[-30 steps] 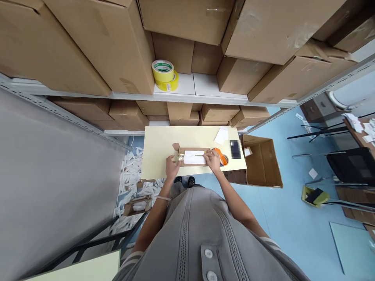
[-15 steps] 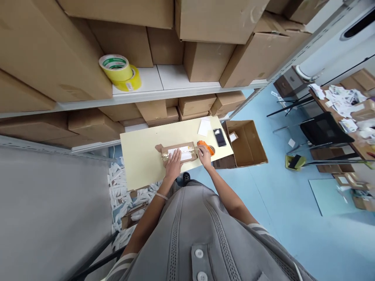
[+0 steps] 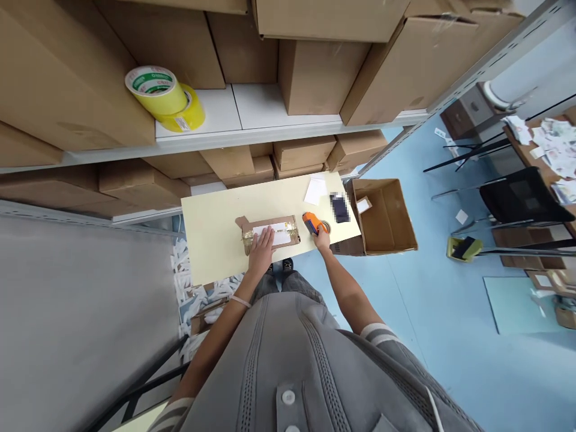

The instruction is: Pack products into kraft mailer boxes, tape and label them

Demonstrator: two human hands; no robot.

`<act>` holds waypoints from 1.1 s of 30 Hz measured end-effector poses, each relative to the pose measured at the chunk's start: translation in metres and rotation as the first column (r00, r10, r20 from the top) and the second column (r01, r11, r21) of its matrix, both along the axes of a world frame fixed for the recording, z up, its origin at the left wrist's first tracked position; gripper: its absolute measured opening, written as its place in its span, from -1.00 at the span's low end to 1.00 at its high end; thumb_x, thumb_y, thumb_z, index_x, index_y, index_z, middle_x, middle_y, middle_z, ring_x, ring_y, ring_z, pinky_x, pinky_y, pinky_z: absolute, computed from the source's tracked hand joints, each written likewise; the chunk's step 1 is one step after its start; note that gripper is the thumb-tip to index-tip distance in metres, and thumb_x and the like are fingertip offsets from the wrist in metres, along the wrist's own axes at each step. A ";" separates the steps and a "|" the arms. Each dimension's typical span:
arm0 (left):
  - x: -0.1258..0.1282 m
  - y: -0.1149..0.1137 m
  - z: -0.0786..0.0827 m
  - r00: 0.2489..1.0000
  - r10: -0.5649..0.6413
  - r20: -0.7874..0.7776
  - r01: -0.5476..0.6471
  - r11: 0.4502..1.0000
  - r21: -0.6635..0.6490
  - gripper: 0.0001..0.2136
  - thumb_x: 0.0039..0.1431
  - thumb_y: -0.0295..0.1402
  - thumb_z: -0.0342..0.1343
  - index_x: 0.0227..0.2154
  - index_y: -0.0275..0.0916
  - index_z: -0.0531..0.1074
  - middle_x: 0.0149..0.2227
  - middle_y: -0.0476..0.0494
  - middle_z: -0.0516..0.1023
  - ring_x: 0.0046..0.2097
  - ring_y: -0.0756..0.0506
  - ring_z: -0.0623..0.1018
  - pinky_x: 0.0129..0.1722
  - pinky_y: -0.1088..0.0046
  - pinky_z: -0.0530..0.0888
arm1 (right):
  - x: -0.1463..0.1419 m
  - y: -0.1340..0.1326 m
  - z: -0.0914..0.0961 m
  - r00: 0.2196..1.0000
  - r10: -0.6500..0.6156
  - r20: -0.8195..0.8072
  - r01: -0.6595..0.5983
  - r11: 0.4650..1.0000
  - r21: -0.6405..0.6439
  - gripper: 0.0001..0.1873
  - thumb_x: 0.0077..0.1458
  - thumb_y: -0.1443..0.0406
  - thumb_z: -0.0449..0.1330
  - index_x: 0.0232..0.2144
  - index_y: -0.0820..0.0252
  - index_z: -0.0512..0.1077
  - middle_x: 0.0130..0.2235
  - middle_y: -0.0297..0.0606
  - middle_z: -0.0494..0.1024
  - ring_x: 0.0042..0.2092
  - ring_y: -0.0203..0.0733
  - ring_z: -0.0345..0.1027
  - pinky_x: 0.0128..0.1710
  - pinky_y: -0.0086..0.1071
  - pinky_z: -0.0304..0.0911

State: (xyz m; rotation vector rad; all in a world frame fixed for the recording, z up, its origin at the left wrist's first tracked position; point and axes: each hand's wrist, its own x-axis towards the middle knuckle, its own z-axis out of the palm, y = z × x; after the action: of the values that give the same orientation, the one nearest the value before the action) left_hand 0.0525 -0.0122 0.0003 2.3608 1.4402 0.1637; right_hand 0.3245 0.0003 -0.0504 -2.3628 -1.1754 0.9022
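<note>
A small cardboard parcel (image 3: 247,236) with shiny clear tape round its ends and a white label (image 3: 283,233) on top lies on the pale yellow tabletop (image 3: 211,234). Flat across the label rests my left hand (image 3: 262,251), its fingers stretched out and pressing down. My right hand (image 3: 322,238) is closed round the handle of an orange tape dispenser (image 3: 310,221), just right of the parcel. The dispenser holds a tape roll, and its far end points up and left. A torn cardboard flap (image 3: 241,222) sticks out at the parcel's left end.
White paper sheets (image 3: 316,189) and a dark pixelated item (image 3: 339,208) lie at the table's right. Beside it stands an open carton (image 3: 387,216). Ahead, shelves hold cardboard boxes (image 3: 324,75) and yellow tape rolls (image 3: 157,90). White scraps (image 3: 182,279) are piled at lower left.
My right hand has gone from the parcel's right end to the tape dispenser and closed on its handle. The dispenser has turned slightly. My left hand stays flat on the parcel.
</note>
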 end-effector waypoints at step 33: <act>0.023 0.032 0.031 -0.005 0.849 0.528 0.108 0.525 -0.844 -0.73 0.11 -0.21 0.26 -0.20 -0.27 0.54 -0.06 -0.26 0.60 -0.02 -0.17 0.59 0.03 0.24 0.51 | -0.050 0.045 0.110 0.952 0.299 0.074 -0.305 0.887 0.346 -0.34 0.11 -0.21 -0.06 -0.73 0.13 0.03 -0.65 -0.40 0.04 -0.54 -0.35 -0.07 -0.51 -0.41 -0.11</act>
State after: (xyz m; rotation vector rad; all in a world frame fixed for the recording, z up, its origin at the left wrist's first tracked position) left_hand 0.0756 0.0198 0.0317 0.5176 1.0319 0.9545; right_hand 0.2742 0.0452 0.0591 -1.9357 -1.5966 0.6860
